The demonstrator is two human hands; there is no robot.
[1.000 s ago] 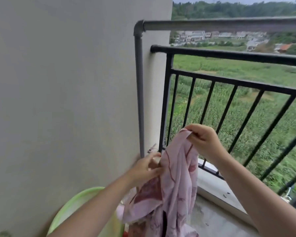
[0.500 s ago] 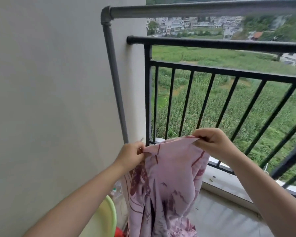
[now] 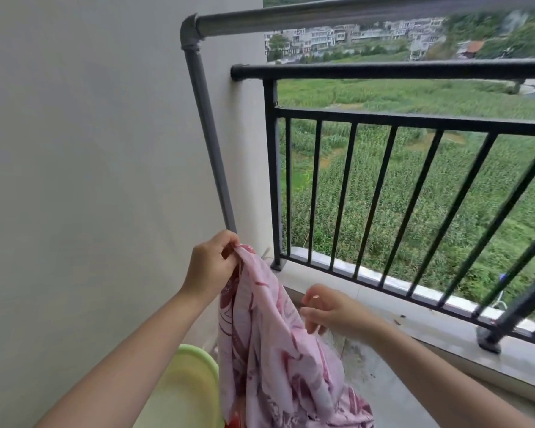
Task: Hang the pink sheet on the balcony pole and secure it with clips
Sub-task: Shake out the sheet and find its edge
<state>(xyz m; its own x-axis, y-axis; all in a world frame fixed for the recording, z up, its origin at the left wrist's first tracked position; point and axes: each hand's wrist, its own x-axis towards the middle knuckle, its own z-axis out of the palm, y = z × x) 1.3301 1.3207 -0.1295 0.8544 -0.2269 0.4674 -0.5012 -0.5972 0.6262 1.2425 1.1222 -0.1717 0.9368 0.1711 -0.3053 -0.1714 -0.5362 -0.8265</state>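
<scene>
The pink sheet (image 3: 272, 350) with dark red patterns hangs in a bunch from my left hand (image 3: 212, 267), which pinches its top corner near the foot of the wall. My right hand (image 3: 331, 310) sits lower, beside the sheet's right edge. Its fingers are curled and their tips touch the cloth; whether they pinch it is unclear. The grey balcony pole (image 3: 352, 13) runs across the top of the view, well above both hands, bending down along the wall at an elbow joint (image 3: 190, 32). No clips are visible.
A black metal railing (image 3: 383, 71) with vertical bars closes the balcony on the right, standing on a pale ledge (image 3: 445, 341). A light green basin (image 3: 186, 393) sits on the floor below my left arm. A plain wall fills the left side.
My right hand has left the sheet's top edge and dropped lower beside the cloth. The stretched top edge has collapsed, and the sheet now hangs from my left hand.
</scene>
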